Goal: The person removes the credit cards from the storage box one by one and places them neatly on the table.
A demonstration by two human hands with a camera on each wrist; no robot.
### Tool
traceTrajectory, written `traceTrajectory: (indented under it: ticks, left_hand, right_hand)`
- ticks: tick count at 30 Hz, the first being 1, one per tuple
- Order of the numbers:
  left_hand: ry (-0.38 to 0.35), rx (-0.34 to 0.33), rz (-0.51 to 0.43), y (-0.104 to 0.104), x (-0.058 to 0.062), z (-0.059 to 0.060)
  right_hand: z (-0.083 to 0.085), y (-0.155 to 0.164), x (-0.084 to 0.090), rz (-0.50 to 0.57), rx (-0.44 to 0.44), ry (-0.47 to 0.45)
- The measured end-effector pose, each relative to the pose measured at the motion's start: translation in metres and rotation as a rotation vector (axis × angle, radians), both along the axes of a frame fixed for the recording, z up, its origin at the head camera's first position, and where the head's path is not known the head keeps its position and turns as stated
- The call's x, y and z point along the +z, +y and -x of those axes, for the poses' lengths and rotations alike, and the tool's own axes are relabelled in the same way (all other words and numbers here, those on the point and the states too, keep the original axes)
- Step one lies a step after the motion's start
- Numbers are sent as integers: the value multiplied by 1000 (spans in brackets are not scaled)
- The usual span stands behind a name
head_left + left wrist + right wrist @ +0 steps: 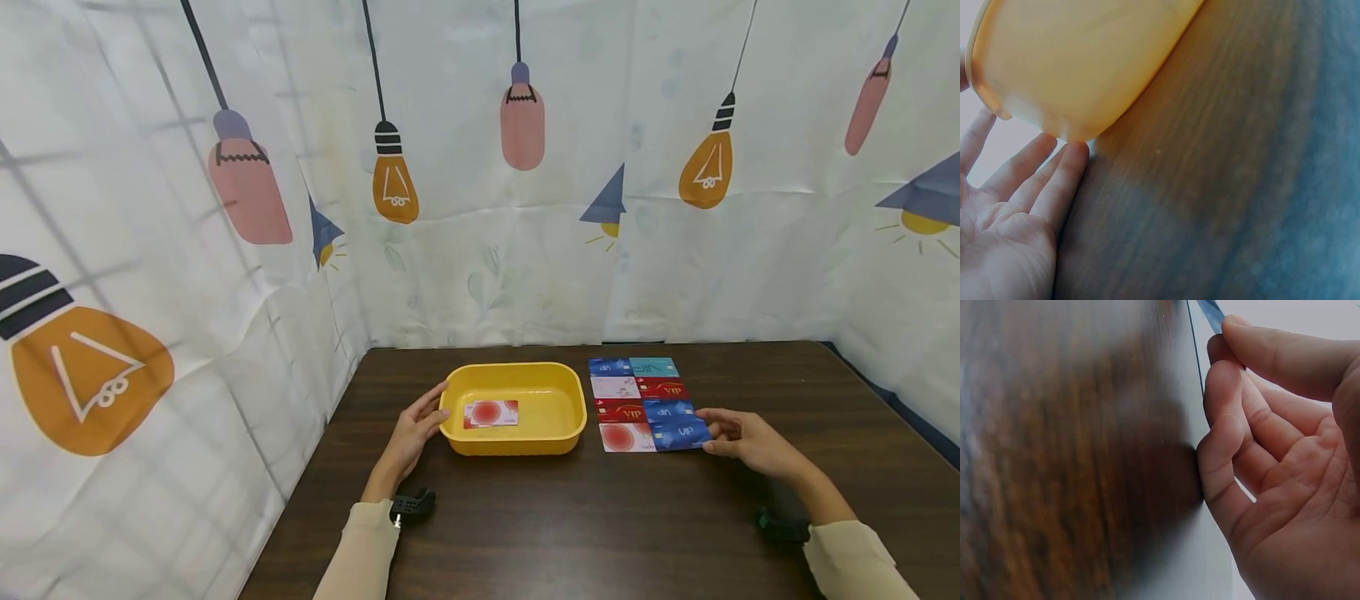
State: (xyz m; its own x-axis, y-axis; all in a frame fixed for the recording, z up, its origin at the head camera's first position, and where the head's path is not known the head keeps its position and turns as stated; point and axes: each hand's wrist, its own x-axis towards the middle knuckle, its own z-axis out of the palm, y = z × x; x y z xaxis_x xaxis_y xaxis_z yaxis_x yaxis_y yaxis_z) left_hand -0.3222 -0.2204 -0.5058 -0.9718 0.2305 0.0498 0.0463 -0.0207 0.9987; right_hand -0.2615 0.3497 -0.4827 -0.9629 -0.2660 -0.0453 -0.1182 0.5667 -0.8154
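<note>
At the left end of a yellow plastic basin [540, 437], my left hand [411, 432] holds the rim, thumb on top. In the left wrist view its other fingertips touch the outer wall of the basin [1085, 69]. A white card with a red circle [487, 413] lies inside the basin, with a red edge showing beneath it. To the right, several cards lie side by side in two columns. My right hand [742, 437] pinches the right edge of the nearest blue VIP card [678, 434]. In the right wrist view, thumb and forefinger meet at the blue card's corner [1211, 314].
Above that card lie another blue card [667, 409], a red VIP card [662, 388] and a teal card [654, 367]. The left column ends with a white card with a red circle [626, 438]. A dark wooden table [540, 533] meets patterned white curtains [480, 275] behind and left.
</note>
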Motion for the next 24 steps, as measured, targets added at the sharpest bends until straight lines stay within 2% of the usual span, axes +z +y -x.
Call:
traceTrajectory:
  ticks: [10,18,24]
  left_hand:
    - [1,-8,2,-1,0,0]
    - [4,-12,1,-1,0,1]
    - [6,-12,-1,-1,-1,1]
  right_hand:
    - [1,4,0,-8,21,-53]
    - [0,4,-1,-38,30,-28]
    - [-1,3,0,-111,13,0]
